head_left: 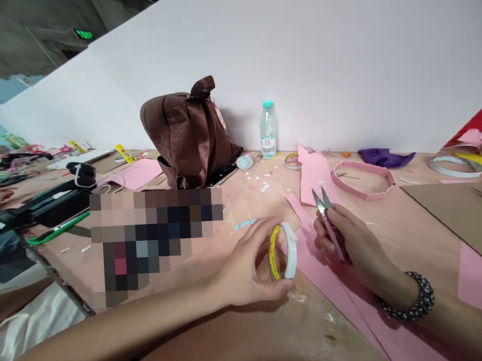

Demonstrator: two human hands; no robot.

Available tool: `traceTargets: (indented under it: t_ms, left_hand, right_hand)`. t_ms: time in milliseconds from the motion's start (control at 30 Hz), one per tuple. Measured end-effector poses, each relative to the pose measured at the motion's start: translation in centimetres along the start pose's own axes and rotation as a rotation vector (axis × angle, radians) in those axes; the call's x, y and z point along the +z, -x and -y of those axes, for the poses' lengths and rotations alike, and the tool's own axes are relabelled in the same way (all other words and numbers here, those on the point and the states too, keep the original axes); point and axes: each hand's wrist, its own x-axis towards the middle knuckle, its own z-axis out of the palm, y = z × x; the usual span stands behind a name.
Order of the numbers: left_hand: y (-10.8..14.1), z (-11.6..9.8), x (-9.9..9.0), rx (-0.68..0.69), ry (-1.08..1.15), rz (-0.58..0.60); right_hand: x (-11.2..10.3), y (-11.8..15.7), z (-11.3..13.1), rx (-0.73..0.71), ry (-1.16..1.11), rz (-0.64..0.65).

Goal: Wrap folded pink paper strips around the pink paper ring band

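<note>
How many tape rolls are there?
3: one roll in the left hand, another roll near the bottle, a third roll right of the purple cloth. More may be hidden.

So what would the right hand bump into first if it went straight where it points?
Probably the pink sheet that shows behind the scissors in the right hand, though one picture leaves the depth unclear.

The bag stood on the bench, left of the bottle. The tape roll was left of the scissors.
</note>
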Motion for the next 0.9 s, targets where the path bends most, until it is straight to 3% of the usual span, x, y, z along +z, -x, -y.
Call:
traceTargets:
  t_ms: [200, 333, 500, 700, 900]
  left_hand:
    - [0.5, 1.5, 0.3, 0.104, 0.099, -0.144]
    - [0.4, 1.7, 0.4, 0.086, 0.154, -0.178]
    - [0.3, 1.5, 0.4, 0.059, 0.110, -0.156]
    - [0.1, 1.2, 0.3, 0.076, 0.051, -0.090]
    - [0.1, 1.1, 0.5, 0.123, 0.018, -0.113]
  right_hand:
    - [-0.9, 1.5, 0.1, -0.373, 0.613, 0.196]
    - [-1.0, 1.8, 0.4, -0.610, 0.910, 0.307]
    - [-0.8, 1.6, -0.2, -0.605, 1.112, 0.254]
    - [-1.1, 1.6, -0.5, -0.653, 1.094, 0.198]
    - [-1.2, 1.5, -0.5, -0.678, 1.076, 0.193]
